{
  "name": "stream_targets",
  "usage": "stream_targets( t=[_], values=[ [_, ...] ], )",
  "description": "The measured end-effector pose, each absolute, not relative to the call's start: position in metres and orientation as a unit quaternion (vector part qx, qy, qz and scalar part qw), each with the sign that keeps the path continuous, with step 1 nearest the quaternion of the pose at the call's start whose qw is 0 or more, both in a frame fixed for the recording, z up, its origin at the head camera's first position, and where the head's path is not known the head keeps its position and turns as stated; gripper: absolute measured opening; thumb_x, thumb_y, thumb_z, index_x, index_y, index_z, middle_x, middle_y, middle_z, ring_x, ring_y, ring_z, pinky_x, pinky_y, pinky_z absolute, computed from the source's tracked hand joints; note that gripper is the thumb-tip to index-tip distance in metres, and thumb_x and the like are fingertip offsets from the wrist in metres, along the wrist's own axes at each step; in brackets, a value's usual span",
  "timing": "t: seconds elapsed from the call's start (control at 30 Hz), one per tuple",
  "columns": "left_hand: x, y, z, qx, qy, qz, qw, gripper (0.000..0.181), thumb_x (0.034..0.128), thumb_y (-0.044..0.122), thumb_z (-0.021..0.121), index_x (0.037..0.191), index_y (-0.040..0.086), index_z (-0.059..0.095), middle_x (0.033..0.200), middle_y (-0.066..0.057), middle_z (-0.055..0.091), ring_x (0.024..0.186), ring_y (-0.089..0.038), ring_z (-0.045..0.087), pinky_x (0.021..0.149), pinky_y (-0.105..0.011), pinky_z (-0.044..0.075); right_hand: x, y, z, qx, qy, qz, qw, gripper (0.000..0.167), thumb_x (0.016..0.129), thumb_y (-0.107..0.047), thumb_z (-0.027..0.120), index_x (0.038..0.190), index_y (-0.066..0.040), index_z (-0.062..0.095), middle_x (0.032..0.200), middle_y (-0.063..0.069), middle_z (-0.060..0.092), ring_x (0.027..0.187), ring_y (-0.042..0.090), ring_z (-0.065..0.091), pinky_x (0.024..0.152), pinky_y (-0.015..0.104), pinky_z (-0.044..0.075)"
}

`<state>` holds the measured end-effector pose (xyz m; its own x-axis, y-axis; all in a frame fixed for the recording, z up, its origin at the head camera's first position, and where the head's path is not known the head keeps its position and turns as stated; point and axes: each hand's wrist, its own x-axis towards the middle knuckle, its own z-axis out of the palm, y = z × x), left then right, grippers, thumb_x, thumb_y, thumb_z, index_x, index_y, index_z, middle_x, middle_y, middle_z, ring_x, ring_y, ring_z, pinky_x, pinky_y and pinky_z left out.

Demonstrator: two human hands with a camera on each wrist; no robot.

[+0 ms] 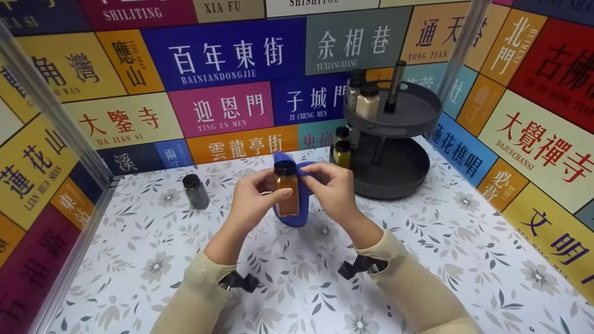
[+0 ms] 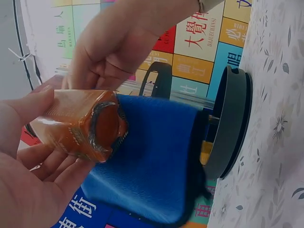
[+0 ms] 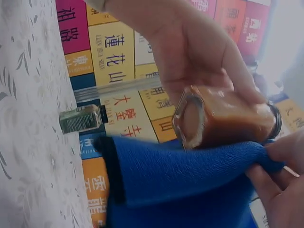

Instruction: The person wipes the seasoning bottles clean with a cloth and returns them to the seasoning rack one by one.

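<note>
Two hands busy here, both lifted off the worktop (image 1: 260, 287): the left hand (image 1: 253, 197) has a firm grasp on a square amber jar (image 1: 287, 199), thumb across its front, black lid upward, and the left wrist view shows its base hanging in the air. Over to the right hand (image 1: 333, 188), thumb and fingers pinching a blue cloth (image 2: 156, 147) up beside that lid! The cloth drops away behind and beside the jar, its dark trim showing along the lower edge. Jar and cloth together sit nearer the worktop's back edge than its front, roughly midway between the sides. Beige sleeves (image 1: 422, 283) run down from both wrists toward the front edge. Look left, toward the back left corner: a small dark jar (image 1: 197, 194) stands upright on the flowered surface, well apart from the hands. Now across to the back right corner, and it's a dark two-tier rack (image 1: 394, 176), a pale-filled jar (image 1: 367, 104) up on the top tier with another jar (image 1: 356, 86) just behind, and a yellow-filled jar (image 1: 342, 157) below, at the lower tier's left rim. Beyond the back edge, bright lettered panels (image 1: 222, 55) fill the wall!
</note>
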<state>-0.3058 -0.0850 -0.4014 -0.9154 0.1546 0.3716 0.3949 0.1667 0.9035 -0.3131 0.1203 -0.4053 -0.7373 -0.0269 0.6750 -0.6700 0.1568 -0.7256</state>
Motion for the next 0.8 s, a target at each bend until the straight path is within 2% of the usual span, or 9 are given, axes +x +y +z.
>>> stream_targets(
  t=[0.13, 0.27, 0.33, 0.47, 0.63, 0.8],
  values=[
    [-0.308, -0.088, -0.399, -0.161, -0.762, -0.615, 0.122, 0.039, 0.0840, 0.021, 0.091, 0.119, 0.010, 0.080, 0.092, -0.008, 0.077, 0.088, -0.019, 0.072, 0.090, -0.034, 0.062, -0.309, 0.114, -0.408, 0.300, -0.694, 0.560, 0.338, 0.013, 0.089, 0.008, 0.078, 0.098, 0.001, 0.082, 0.099, 0.015, 0.080, 0.091, 0.015, 0.076, 0.078, 0.025, 0.064],
    [-0.309, -0.093, -0.395, -0.142, -0.767, -0.610, 0.138, 0.033, 0.0842, 0.021, 0.091, 0.113, 0.008, 0.081, 0.087, -0.006, 0.072, 0.085, -0.018, 0.069, 0.080, -0.027, 0.058, -0.309, 0.110, -0.413, 0.337, -0.689, 0.528, 0.366, 0.017, 0.084, 0.012, 0.079, 0.095, -0.001, 0.083, 0.093, 0.013, 0.080, 0.077, 0.014, 0.071, 0.066, 0.019, 0.058],
    [-0.309, -0.096, -0.393, -0.135, -0.766, -0.611, 0.145, 0.033, 0.0853, 0.022, 0.090, 0.113, 0.008, 0.081, 0.087, -0.007, 0.070, 0.083, -0.019, 0.067, 0.076, -0.025, 0.056, -0.310, 0.109, -0.415, 0.349, -0.689, 0.519, 0.366, 0.019, 0.082, 0.013, 0.079, 0.093, -0.002, 0.083, 0.090, 0.012, 0.080, 0.071, 0.014, 0.068, 0.060, 0.018, 0.055],
    [-0.308, -0.100, -0.391, -0.122, -0.753, -0.625, 0.163, 0.038, 0.0862, 0.021, 0.090, 0.120, 0.007, 0.080, 0.094, -0.011, 0.076, 0.083, -0.019, 0.069, 0.075, -0.023, 0.058, -0.311, 0.107, -0.420, 0.377, -0.691, 0.509, 0.347, 0.020, 0.080, 0.014, 0.077, 0.090, -0.003, 0.083, 0.086, 0.010, 0.080, 0.066, 0.015, 0.068, 0.057, 0.021, 0.055],
    [-0.307, -0.102, -0.388, -0.104, -0.733, -0.647, 0.184, 0.039, 0.0858, 0.017, 0.089, 0.121, 0.004, 0.079, 0.099, -0.015, 0.078, 0.083, -0.017, 0.071, 0.075, -0.022, 0.059, -0.310, 0.110, -0.419, 0.424, -0.697, 0.484, 0.317, 0.023, 0.078, 0.013, 0.075, 0.089, -0.006, 0.083, 0.080, 0.007, 0.078, 0.054, 0.014, 0.056, 0.049, 0.023, 0.046],
    [-0.307, -0.101, -0.388, -0.106, -0.728, -0.654, 0.175, 0.038, 0.0865, 0.016, 0.089, 0.121, 0.004, 0.079, 0.102, -0.016, 0.079, 0.084, -0.016, 0.073, 0.077, -0.023, 0.060, -0.313, 0.114, -0.415, 0.434, -0.705, 0.469, 0.308, 0.022, 0.081, 0.011, 0.075, 0.090, -0.007, 0.084, 0.084, 0.007, 0.079, 0.057, 0.014, 0.059, 0.052, 0.023, 0.048]
  ],
)
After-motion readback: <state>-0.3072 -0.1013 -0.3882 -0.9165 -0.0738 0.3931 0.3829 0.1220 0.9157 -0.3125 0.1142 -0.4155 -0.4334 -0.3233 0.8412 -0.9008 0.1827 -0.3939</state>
